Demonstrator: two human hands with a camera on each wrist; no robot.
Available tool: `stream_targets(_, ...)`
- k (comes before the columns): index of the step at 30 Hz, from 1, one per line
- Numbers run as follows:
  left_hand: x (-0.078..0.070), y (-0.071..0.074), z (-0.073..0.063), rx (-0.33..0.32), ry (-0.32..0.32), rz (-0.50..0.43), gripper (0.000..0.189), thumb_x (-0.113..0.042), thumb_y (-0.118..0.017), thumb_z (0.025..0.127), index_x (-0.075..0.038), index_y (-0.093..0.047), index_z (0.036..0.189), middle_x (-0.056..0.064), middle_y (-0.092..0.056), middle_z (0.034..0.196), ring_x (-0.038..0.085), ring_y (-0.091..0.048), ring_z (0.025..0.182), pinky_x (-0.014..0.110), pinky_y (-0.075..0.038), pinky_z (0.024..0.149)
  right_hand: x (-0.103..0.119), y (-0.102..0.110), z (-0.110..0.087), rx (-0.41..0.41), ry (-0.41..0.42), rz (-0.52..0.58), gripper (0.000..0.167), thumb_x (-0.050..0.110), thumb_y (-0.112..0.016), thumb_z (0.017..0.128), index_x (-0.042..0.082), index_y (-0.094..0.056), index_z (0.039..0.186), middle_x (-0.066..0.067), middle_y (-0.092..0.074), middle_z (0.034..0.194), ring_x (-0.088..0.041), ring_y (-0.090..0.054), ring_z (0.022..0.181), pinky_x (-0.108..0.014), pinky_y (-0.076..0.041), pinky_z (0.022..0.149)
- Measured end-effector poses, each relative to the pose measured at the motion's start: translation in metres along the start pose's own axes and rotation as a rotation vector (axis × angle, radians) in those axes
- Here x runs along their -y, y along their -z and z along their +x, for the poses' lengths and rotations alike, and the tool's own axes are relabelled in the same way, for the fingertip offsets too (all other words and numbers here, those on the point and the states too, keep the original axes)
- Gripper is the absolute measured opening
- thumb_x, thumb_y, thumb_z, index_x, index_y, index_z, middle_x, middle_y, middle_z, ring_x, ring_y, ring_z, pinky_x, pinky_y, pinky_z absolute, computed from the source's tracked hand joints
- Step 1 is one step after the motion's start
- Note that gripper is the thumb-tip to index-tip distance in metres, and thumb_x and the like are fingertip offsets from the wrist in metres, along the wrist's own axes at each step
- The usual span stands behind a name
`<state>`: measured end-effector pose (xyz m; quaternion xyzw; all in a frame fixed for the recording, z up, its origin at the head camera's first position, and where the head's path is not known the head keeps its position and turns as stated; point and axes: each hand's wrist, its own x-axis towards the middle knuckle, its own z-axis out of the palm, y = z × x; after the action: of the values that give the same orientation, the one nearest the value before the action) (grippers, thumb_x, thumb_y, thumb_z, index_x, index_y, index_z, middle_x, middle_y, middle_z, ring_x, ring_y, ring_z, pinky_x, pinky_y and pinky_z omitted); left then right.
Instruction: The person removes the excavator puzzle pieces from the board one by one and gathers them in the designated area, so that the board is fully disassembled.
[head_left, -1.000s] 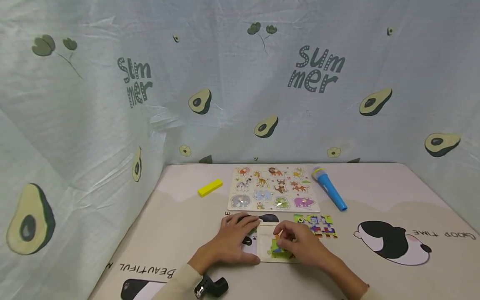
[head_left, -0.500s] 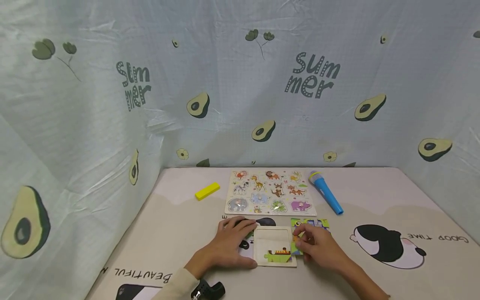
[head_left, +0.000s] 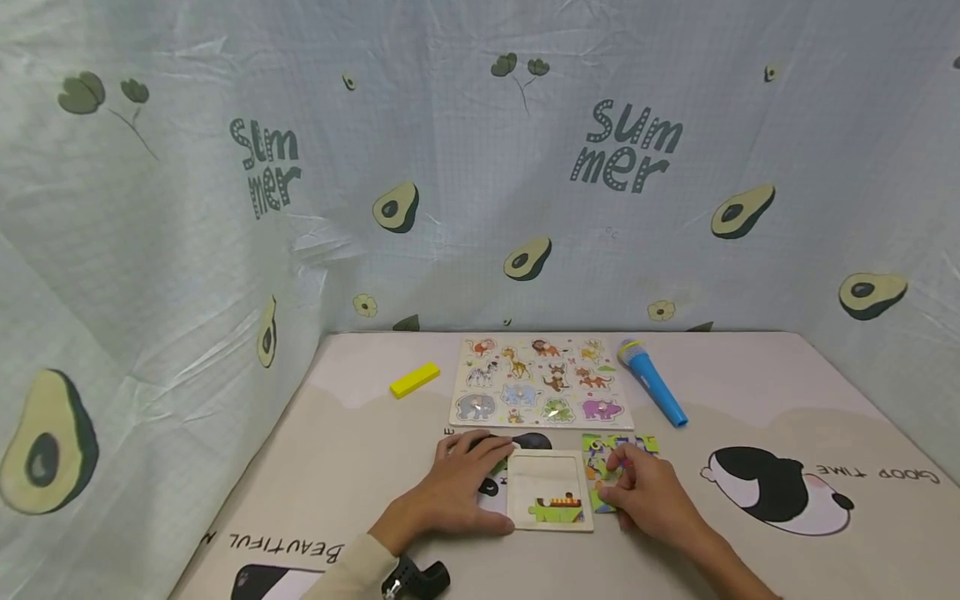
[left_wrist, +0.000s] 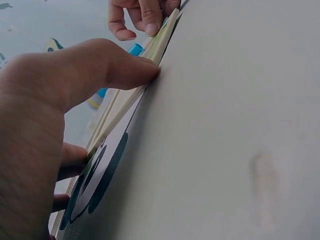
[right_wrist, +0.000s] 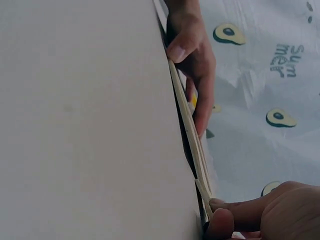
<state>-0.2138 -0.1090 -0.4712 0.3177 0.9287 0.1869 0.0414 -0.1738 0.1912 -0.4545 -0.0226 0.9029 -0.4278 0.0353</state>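
A small wooden puzzle tray (head_left: 525,487) lies on the table, with joined green picture pieces (head_left: 557,512) along its bottom. My left hand (head_left: 459,487) holds the tray's left side, thumb at the near corner and fingers at the far one. Just right of the tray, my right hand (head_left: 651,493) has thumb and index finger together on a puzzle piece (head_left: 602,502). In the right wrist view this thin piece (right_wrist: 202,194) is pinched beside the tray's edge. More colourful puzzle pieces (head_left: 647,443) lie behind the right hand, partly hidden by it.
Behind the tray lies an animal peg puzzle board (head_left: 542,382). A yellow block (head_left: 415,380) is left of it and a blue toy microphone (head_left: 654,385) right. A printed curtain (head_left: 450,167) stands along the table's back and left.
My right hand has moved from over the tray to its right side with the puzzle piece, uncovering the green pieces inside. The left hand stays on the tray.
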Motion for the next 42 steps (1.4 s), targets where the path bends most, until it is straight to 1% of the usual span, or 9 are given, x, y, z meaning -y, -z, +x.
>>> stream_targets(3,0.0,0.0,0.0,-0.005,-0.003,0.009,0.097,-0.069,-0.07,0.074,-0.025,-0.042,0.156,-0.01,-0.038,0.16,0.026,-0.025,0.149,0.06,-0.017,0.114,0.003,-0.003,0.0,-0.042,-0.02,-0.038,0.025,0.005,-0.079,0.085,0.009,-0.058,0.097,-0.003,-0.056,0.06,-0.017,-0.054,0.048,-0.027,-0.043,0.047)
stream_targets(6,0.001,0.001,-0.001,-0.007,0.003,0.019,0.098,-0.069,-0.07,0.073,-0.024,-0.042,0.156,-0.009,-0.038,0.16,0.026,-0.025,0.149,0.06,-0.017,0.114,0.005,-0.004,0.002,-0.06,-0.01,-0.058,0.025,0.005,-0.079,0.083,0.009,-0.058,0.096,-0.002,-0.054,0.061,-0.016,-0.053,0.048,-0.026,-0.041,0.047)
stream_targets(12,-0.001,0.001,-0.001,0.004,0.007,0.013,0.098,-0.07,-0.069,0.073,-0.026,-0.041,0.156,-0.011,-0.037,0.16,0.026,-0.024,0.15,0.061,-0.017,0.115,0.006,-0.001,0.003,-0.06,-0.005,-0.088,0.028,0.005,-0.082,0.082,0.009,-0.057,0.095,-0.002,-0.054,0.061,-0.015,-0.052,0.049,-0.025,-0.04,0.048)
stream_targets(20,-0.003,0.006,0.001,0.023,0.002,0.025,0.097,-0.069,-0.069,0.074,-0.025,-0.042,0.156,-0.01,-0.037,0.16,0.026,-0.024,0.15,0.059,-0.016,0.116,0.003,0.003,0.006,-0.003,0.03,-0.078,0.029,0.003,-0.081,0.083,0.009,-0.055,0.094,-0.002,-0.054,0.062,-0.016,-0.051,0.048,-0.025,-0.04,0.048)
stream_targets(24,-0.002,0.005,0.0,0.027,0.005,0.025,0.098,-0.07,-0.069,0.074,-0.025,-0.041,0.156,-0.01,-0.037,0.16,0.025,-0.024,0.15,0.058,-0.016,0.116,0.005,0.004,0.008,0.052,0.038,-0.08,0.029,0.002,-0.08,0.084,0.01,-0.054,0.095,-0.003,-0.055,0.065,-0.016,-0.052,0.048,-0.025,-0.04,0.048)
stream_targets(29,-0.002,0.002,-0.001,0.014,0.009,0.013,0.097,-0.07,-0.069,0.074,-0.025,-0.041,0.156,-0.011,-0.037,0.16,0.025,-0.023,0.15,0.059,-0.016,0.115,0.007,0.008,0.01,0.116,0.092,-0.119,0.029,0.002,-0.077,0.086,0.01,-0.053,0.098,-0.003,-0.055,0.068,-0.017,-0.052,0.048,-0.026,-0.04,0.047)
stream_targets(37,-0.001,0.0,0.001,0.003,-0.004,0.03,0.097,-0.071,-0.069,0.074,-0.027,-0.041,0.156,-0.011,-0.037,0.16,0.026,-0.024,0.149,0.059,-0.018,0.114,0.007,0.009,0.009,0.107,0.072,-0.132,0.029,0.002,-0.077,0.087,0.012,-0.052,0.097,-0.003,-0.054,0.069,-0.017,-0.052,0.05,-0.026,-0.04,0.047)
stream_targets(39,-0.001,0.0,0.001,0.005,-0.005,0.034,0.097,-0.07,-0.069,0.074,-0.027,-0.041,0.156,-0.011,-0.037,0.16,0.026,-0.024,0.149,0.059,-0.018,0.114,0.006,0.009,0.009,0.105,0.099,-0.134,0.029,0.004,-0.077,0.087,0.012,-0.052,0.097,-0.002,-0.054,0.069,-0.017,-0.051,0.05,-0.026,-0.04,0.048)
stream_targets(42,0.0,0.001,0.0,0.01,-0.001,0.029,0.098,-0.07,-0.069,0.074,-0.026,-0.041,0.156,-0.011,-0.037,0.16,0.025,-0.024,0.15,0.058,-0.017,0.115,0.006,0.008,0.01,0.107,0.179,-0.14,0.028,0.007,-0.078,0.087,0.012,-0.053,0.098,0.0,-0.054,0.07,-0.014,-0.051,0.054,-0.026,-0.042,0.05)
